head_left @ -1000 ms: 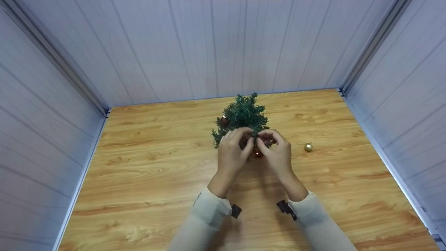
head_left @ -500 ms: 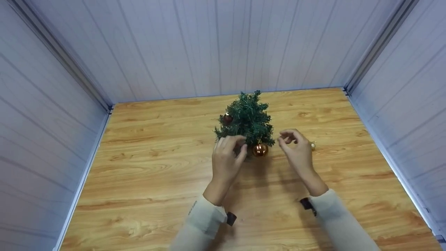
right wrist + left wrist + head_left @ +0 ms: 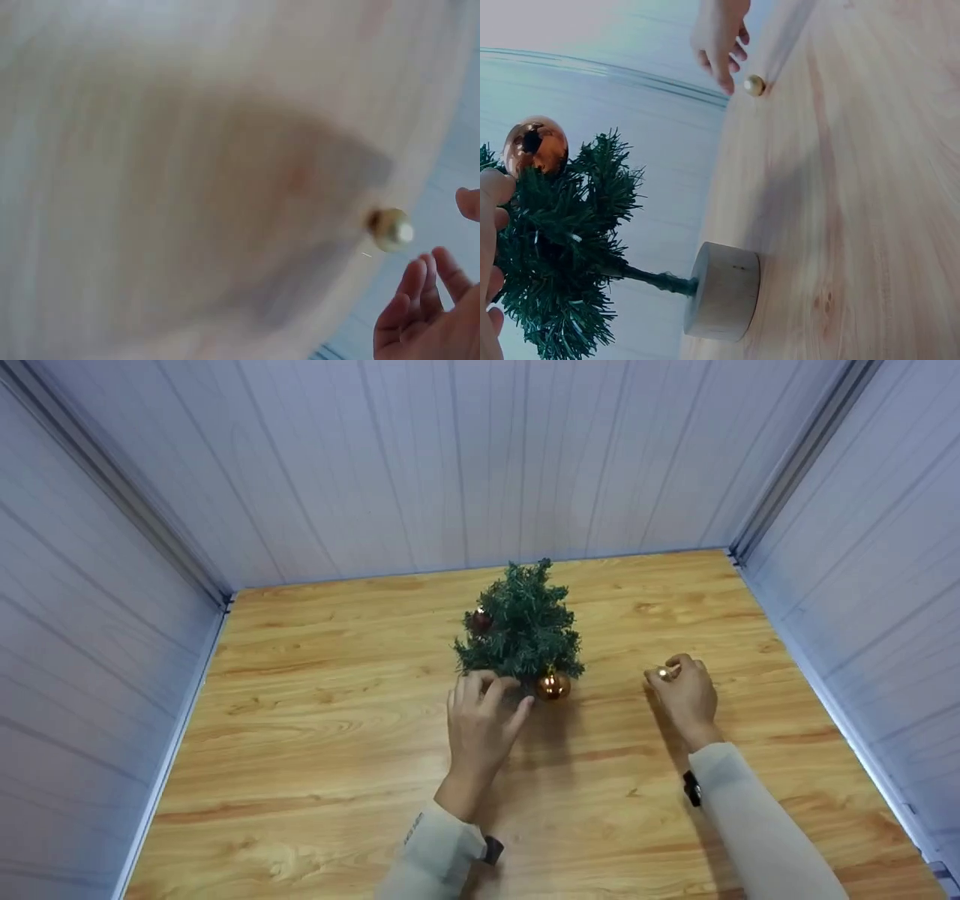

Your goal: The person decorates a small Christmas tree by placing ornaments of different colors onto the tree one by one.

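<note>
Now my right hand [image 3: 686, 694] had left the tree [image 3: 529, 615], fingers parted beside the gold ball [image 3: 664, 673] on the table [image 3: 337, 735], my left hand [image 3: 480, 724] lingering by the tree, thumb and fingers apart

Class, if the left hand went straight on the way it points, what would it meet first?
Probably the lower branches of the small green tree, just ahead of the left hand; any gap is hard to judge.

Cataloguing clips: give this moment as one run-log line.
left fingers: at tree; right fingers: near gold ball; gold ball: on table, ungripped; copper ball: on tree
</note>
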### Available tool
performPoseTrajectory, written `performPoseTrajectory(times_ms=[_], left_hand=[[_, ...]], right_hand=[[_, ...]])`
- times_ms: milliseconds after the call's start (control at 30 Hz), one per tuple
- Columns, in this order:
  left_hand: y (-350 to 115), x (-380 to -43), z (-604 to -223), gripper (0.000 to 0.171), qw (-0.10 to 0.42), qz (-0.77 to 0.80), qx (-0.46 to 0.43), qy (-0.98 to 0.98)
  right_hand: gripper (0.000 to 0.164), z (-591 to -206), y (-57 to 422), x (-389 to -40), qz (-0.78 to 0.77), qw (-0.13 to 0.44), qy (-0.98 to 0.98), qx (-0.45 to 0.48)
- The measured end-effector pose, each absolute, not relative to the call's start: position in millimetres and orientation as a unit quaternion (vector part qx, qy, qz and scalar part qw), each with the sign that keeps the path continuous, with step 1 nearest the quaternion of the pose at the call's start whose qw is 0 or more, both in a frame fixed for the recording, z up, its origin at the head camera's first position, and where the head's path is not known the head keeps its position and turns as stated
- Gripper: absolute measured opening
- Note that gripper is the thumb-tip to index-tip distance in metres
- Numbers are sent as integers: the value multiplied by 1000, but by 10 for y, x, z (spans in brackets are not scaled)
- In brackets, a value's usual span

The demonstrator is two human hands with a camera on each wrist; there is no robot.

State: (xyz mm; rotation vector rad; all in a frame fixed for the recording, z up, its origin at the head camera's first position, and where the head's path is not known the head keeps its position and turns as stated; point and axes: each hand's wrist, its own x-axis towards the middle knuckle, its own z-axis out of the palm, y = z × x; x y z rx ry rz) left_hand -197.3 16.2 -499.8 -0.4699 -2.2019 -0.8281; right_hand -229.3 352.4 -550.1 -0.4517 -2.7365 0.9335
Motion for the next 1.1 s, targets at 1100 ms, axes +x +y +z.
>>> performPoseTrajectory(times_ms=[1100], left_hand=[[249, -1959, -5037, 25, 397, -270, -203, -853]], right_hand=[[28, -5590, 3544, -2399, 310, 107, -928, -177]])
